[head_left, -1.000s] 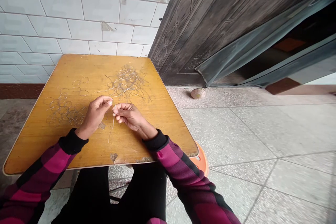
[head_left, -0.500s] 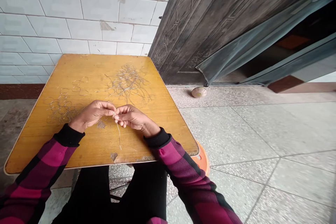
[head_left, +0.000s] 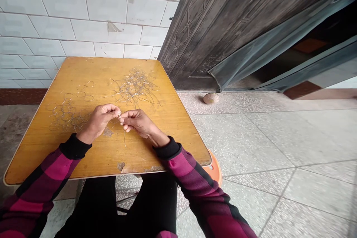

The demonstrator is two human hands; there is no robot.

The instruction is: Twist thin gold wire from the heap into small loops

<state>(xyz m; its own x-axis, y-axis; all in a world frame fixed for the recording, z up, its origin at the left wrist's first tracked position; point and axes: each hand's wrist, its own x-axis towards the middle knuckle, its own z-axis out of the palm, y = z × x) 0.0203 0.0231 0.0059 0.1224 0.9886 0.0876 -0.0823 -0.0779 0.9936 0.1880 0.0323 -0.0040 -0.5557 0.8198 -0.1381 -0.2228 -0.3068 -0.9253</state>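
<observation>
Over the middle of a worn yellow wooden table (head_left: 173, 134), my left hand (head_left: 99, 121) and my right hand (head_left: 136, 122) meet fingertip to fingertip. Both pinch the top of one thin metal wire (head_left: 124, 138), whose free end hangs down toward me. A tangled heap of wire loops (head_left: 135, 86) lies on the far side of the table. Another spread of wire loops (head_left: 67, 113) lies to the left of my left hand.
A white tiled wall (head_left: 83, 15) stands behind the table, and a dark carved metal door (head_left: 237, 29) to the right. A small round object (head_left: 211, 98) lies on the speckled floor by the door. An orange stool (head_left: 214, 171) shows under my right elbow.
My hands stayed together on the wire, dipping toward me and then back up. The hanging end of the wire swung from the left to the right and now looks shorter.
</observation>
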